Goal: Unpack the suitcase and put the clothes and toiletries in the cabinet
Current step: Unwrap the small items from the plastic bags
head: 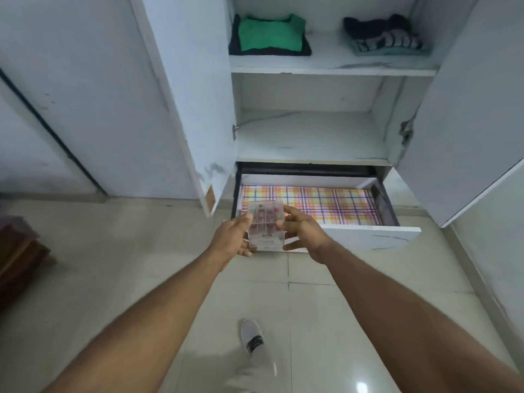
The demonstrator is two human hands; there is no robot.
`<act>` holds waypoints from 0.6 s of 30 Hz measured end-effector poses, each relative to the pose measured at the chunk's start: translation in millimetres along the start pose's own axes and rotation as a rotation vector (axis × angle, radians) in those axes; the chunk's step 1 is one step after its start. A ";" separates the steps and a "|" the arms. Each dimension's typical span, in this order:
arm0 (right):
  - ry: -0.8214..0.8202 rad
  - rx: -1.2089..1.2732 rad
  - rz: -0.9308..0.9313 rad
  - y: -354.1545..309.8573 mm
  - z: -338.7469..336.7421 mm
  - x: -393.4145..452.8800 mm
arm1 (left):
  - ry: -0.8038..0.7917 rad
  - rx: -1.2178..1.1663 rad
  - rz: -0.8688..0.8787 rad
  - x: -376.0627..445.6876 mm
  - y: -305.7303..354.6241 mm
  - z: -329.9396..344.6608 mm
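A clear plastic box (265, 225) with small compartments is held between both hands above the front left corner of the open drawer (368, 236). My left hand (232, 239) grips its left side, and my right hand (302, 229) holds its right side with fingers curled round it. The drawer is lined with plaid paper (326, 202). On the cabinet's top shelf (326, 68) lie a folded green garment on a dark one (269, 34) and a dark and striped pile (382, 35).
The white cabinet stands with both doors open, left door (184, 95) and right door (467, 109). The middle shelf (312, 137) holds nothing. A brown wooden piece (19, 256) sits at the left edge. My shoe (252, 336) is on the tiled floor.
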State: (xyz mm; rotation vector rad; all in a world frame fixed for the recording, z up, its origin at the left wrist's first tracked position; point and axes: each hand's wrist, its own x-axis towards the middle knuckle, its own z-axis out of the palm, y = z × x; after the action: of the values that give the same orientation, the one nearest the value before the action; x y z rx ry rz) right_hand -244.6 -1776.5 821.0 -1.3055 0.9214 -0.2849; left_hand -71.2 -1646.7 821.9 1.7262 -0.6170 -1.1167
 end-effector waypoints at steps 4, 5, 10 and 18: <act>0.052 0.051 0.056 -16.7 -26.7 63.6 | -0.029 0.039 -0.040 83.3 20.4 5.0; 0.063 0.064 0.074 -21.7 -31.2 79.5 | -0.032 0.055 -0.044 101.8 25.5 4.5; 0.092 0.096 0.160 -44.8 -42.9 153.9 | -0.015 0.148 -0.079 177.2 46.8 -3.0; 0.091 0.098 0.335 -42.9 -50.8 259.8 | 0.061 0.415 -0.091 263.3 35.1 -9.7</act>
State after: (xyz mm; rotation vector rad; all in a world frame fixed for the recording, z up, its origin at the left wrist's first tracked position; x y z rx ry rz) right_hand -104.6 -1994.6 752.2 -1.0351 1.1711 -0.1265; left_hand 59.8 -1865.9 748.3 2.1518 -0.7793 -1.0444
